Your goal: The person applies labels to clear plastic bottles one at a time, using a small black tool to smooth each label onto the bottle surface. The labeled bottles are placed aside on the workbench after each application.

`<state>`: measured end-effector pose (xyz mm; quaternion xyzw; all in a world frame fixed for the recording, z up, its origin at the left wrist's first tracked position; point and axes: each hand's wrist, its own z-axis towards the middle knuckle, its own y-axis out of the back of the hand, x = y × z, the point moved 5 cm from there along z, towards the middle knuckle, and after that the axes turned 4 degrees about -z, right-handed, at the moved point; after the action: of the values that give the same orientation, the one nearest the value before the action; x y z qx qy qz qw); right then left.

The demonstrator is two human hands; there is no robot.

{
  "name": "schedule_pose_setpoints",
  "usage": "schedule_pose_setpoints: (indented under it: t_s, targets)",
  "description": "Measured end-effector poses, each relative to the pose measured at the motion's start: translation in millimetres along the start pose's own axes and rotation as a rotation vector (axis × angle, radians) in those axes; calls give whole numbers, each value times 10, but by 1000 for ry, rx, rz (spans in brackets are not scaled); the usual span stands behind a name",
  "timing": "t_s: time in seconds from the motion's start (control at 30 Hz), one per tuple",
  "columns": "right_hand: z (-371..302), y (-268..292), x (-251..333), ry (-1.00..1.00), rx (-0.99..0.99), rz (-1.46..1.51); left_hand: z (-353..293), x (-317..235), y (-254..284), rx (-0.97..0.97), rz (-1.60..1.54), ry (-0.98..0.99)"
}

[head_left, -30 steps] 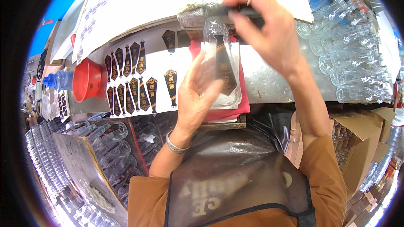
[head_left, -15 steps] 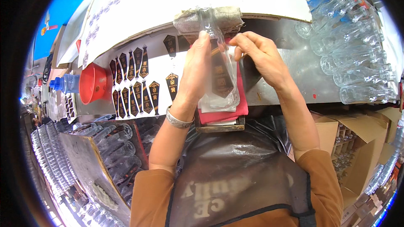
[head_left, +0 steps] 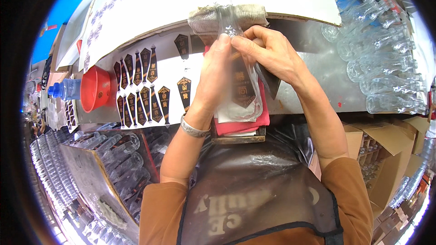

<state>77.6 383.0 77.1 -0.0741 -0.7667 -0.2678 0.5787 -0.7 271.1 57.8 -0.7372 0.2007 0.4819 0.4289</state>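
A clear glass bottle (head_left: 252, 111) lies with its neck pointing away from me, propped on a cloth-wrapped rest (head_left: 252, 16). A black, tie-shaped label (head_left: 244, 84) with gold print runs along its upper side. My left hand (head_left: 214, 70) is closed along the bottle's left side, thumb near the shoulder. My right hand (head_left: 271, 54) has its thumb and bent fingers pressed to the bottle's shoulder, beside the left thumb. Beneath the right hand hangs a dark flat piece (head_left: 272, 84); whether I hold it I cannot tell. Red cloth (head_left: 231, 128) and white paper lie under the bottle.
To the left lies a white sheet (head_left: 175, 93) bearing rows of black tie-shaped labels, beside a red bowl (head_left: 96, 89). Clear bottles (head_left: 390, 75) are stacked at the right. Below stand an open cardboard box (head_left: 395, 154) and a wooden crate (head_left: 97, 168) of bottles.
My right hand has moved left onto the bottle's shoulder, its thumb now next to the left thumb. The left hand stays on the bottle. The view has shifted slightly.
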Motion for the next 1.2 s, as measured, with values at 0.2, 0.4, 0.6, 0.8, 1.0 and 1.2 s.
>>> schedule_pose_setpoints:
  t_s: [0.2, 0.4, 0.6, 0.8, 1.0, 1.2]
  targets:
    - [13, 16, 46, 29, 66, 101, 35, 128, 127, -30, -76, 94]
    - [-10, 33, -118, -53, 59, 420, 0, 63, 9, 23, -139, 113]
    - [-302, 259, -52, 60, -138, 652, -50, 67, 88, -6, -219, 90]
    - [-126, 303, 332, 259, -307, 25, -10, 45, 65, 10, -61, 30]
    - [-99, 337, 449, 356, -364, -44, -63, 15, 6, 17, -132, 57]
    - [-37, 333, 505, 396, -374, -167, -42, 37, 36, 11, -116, 28]
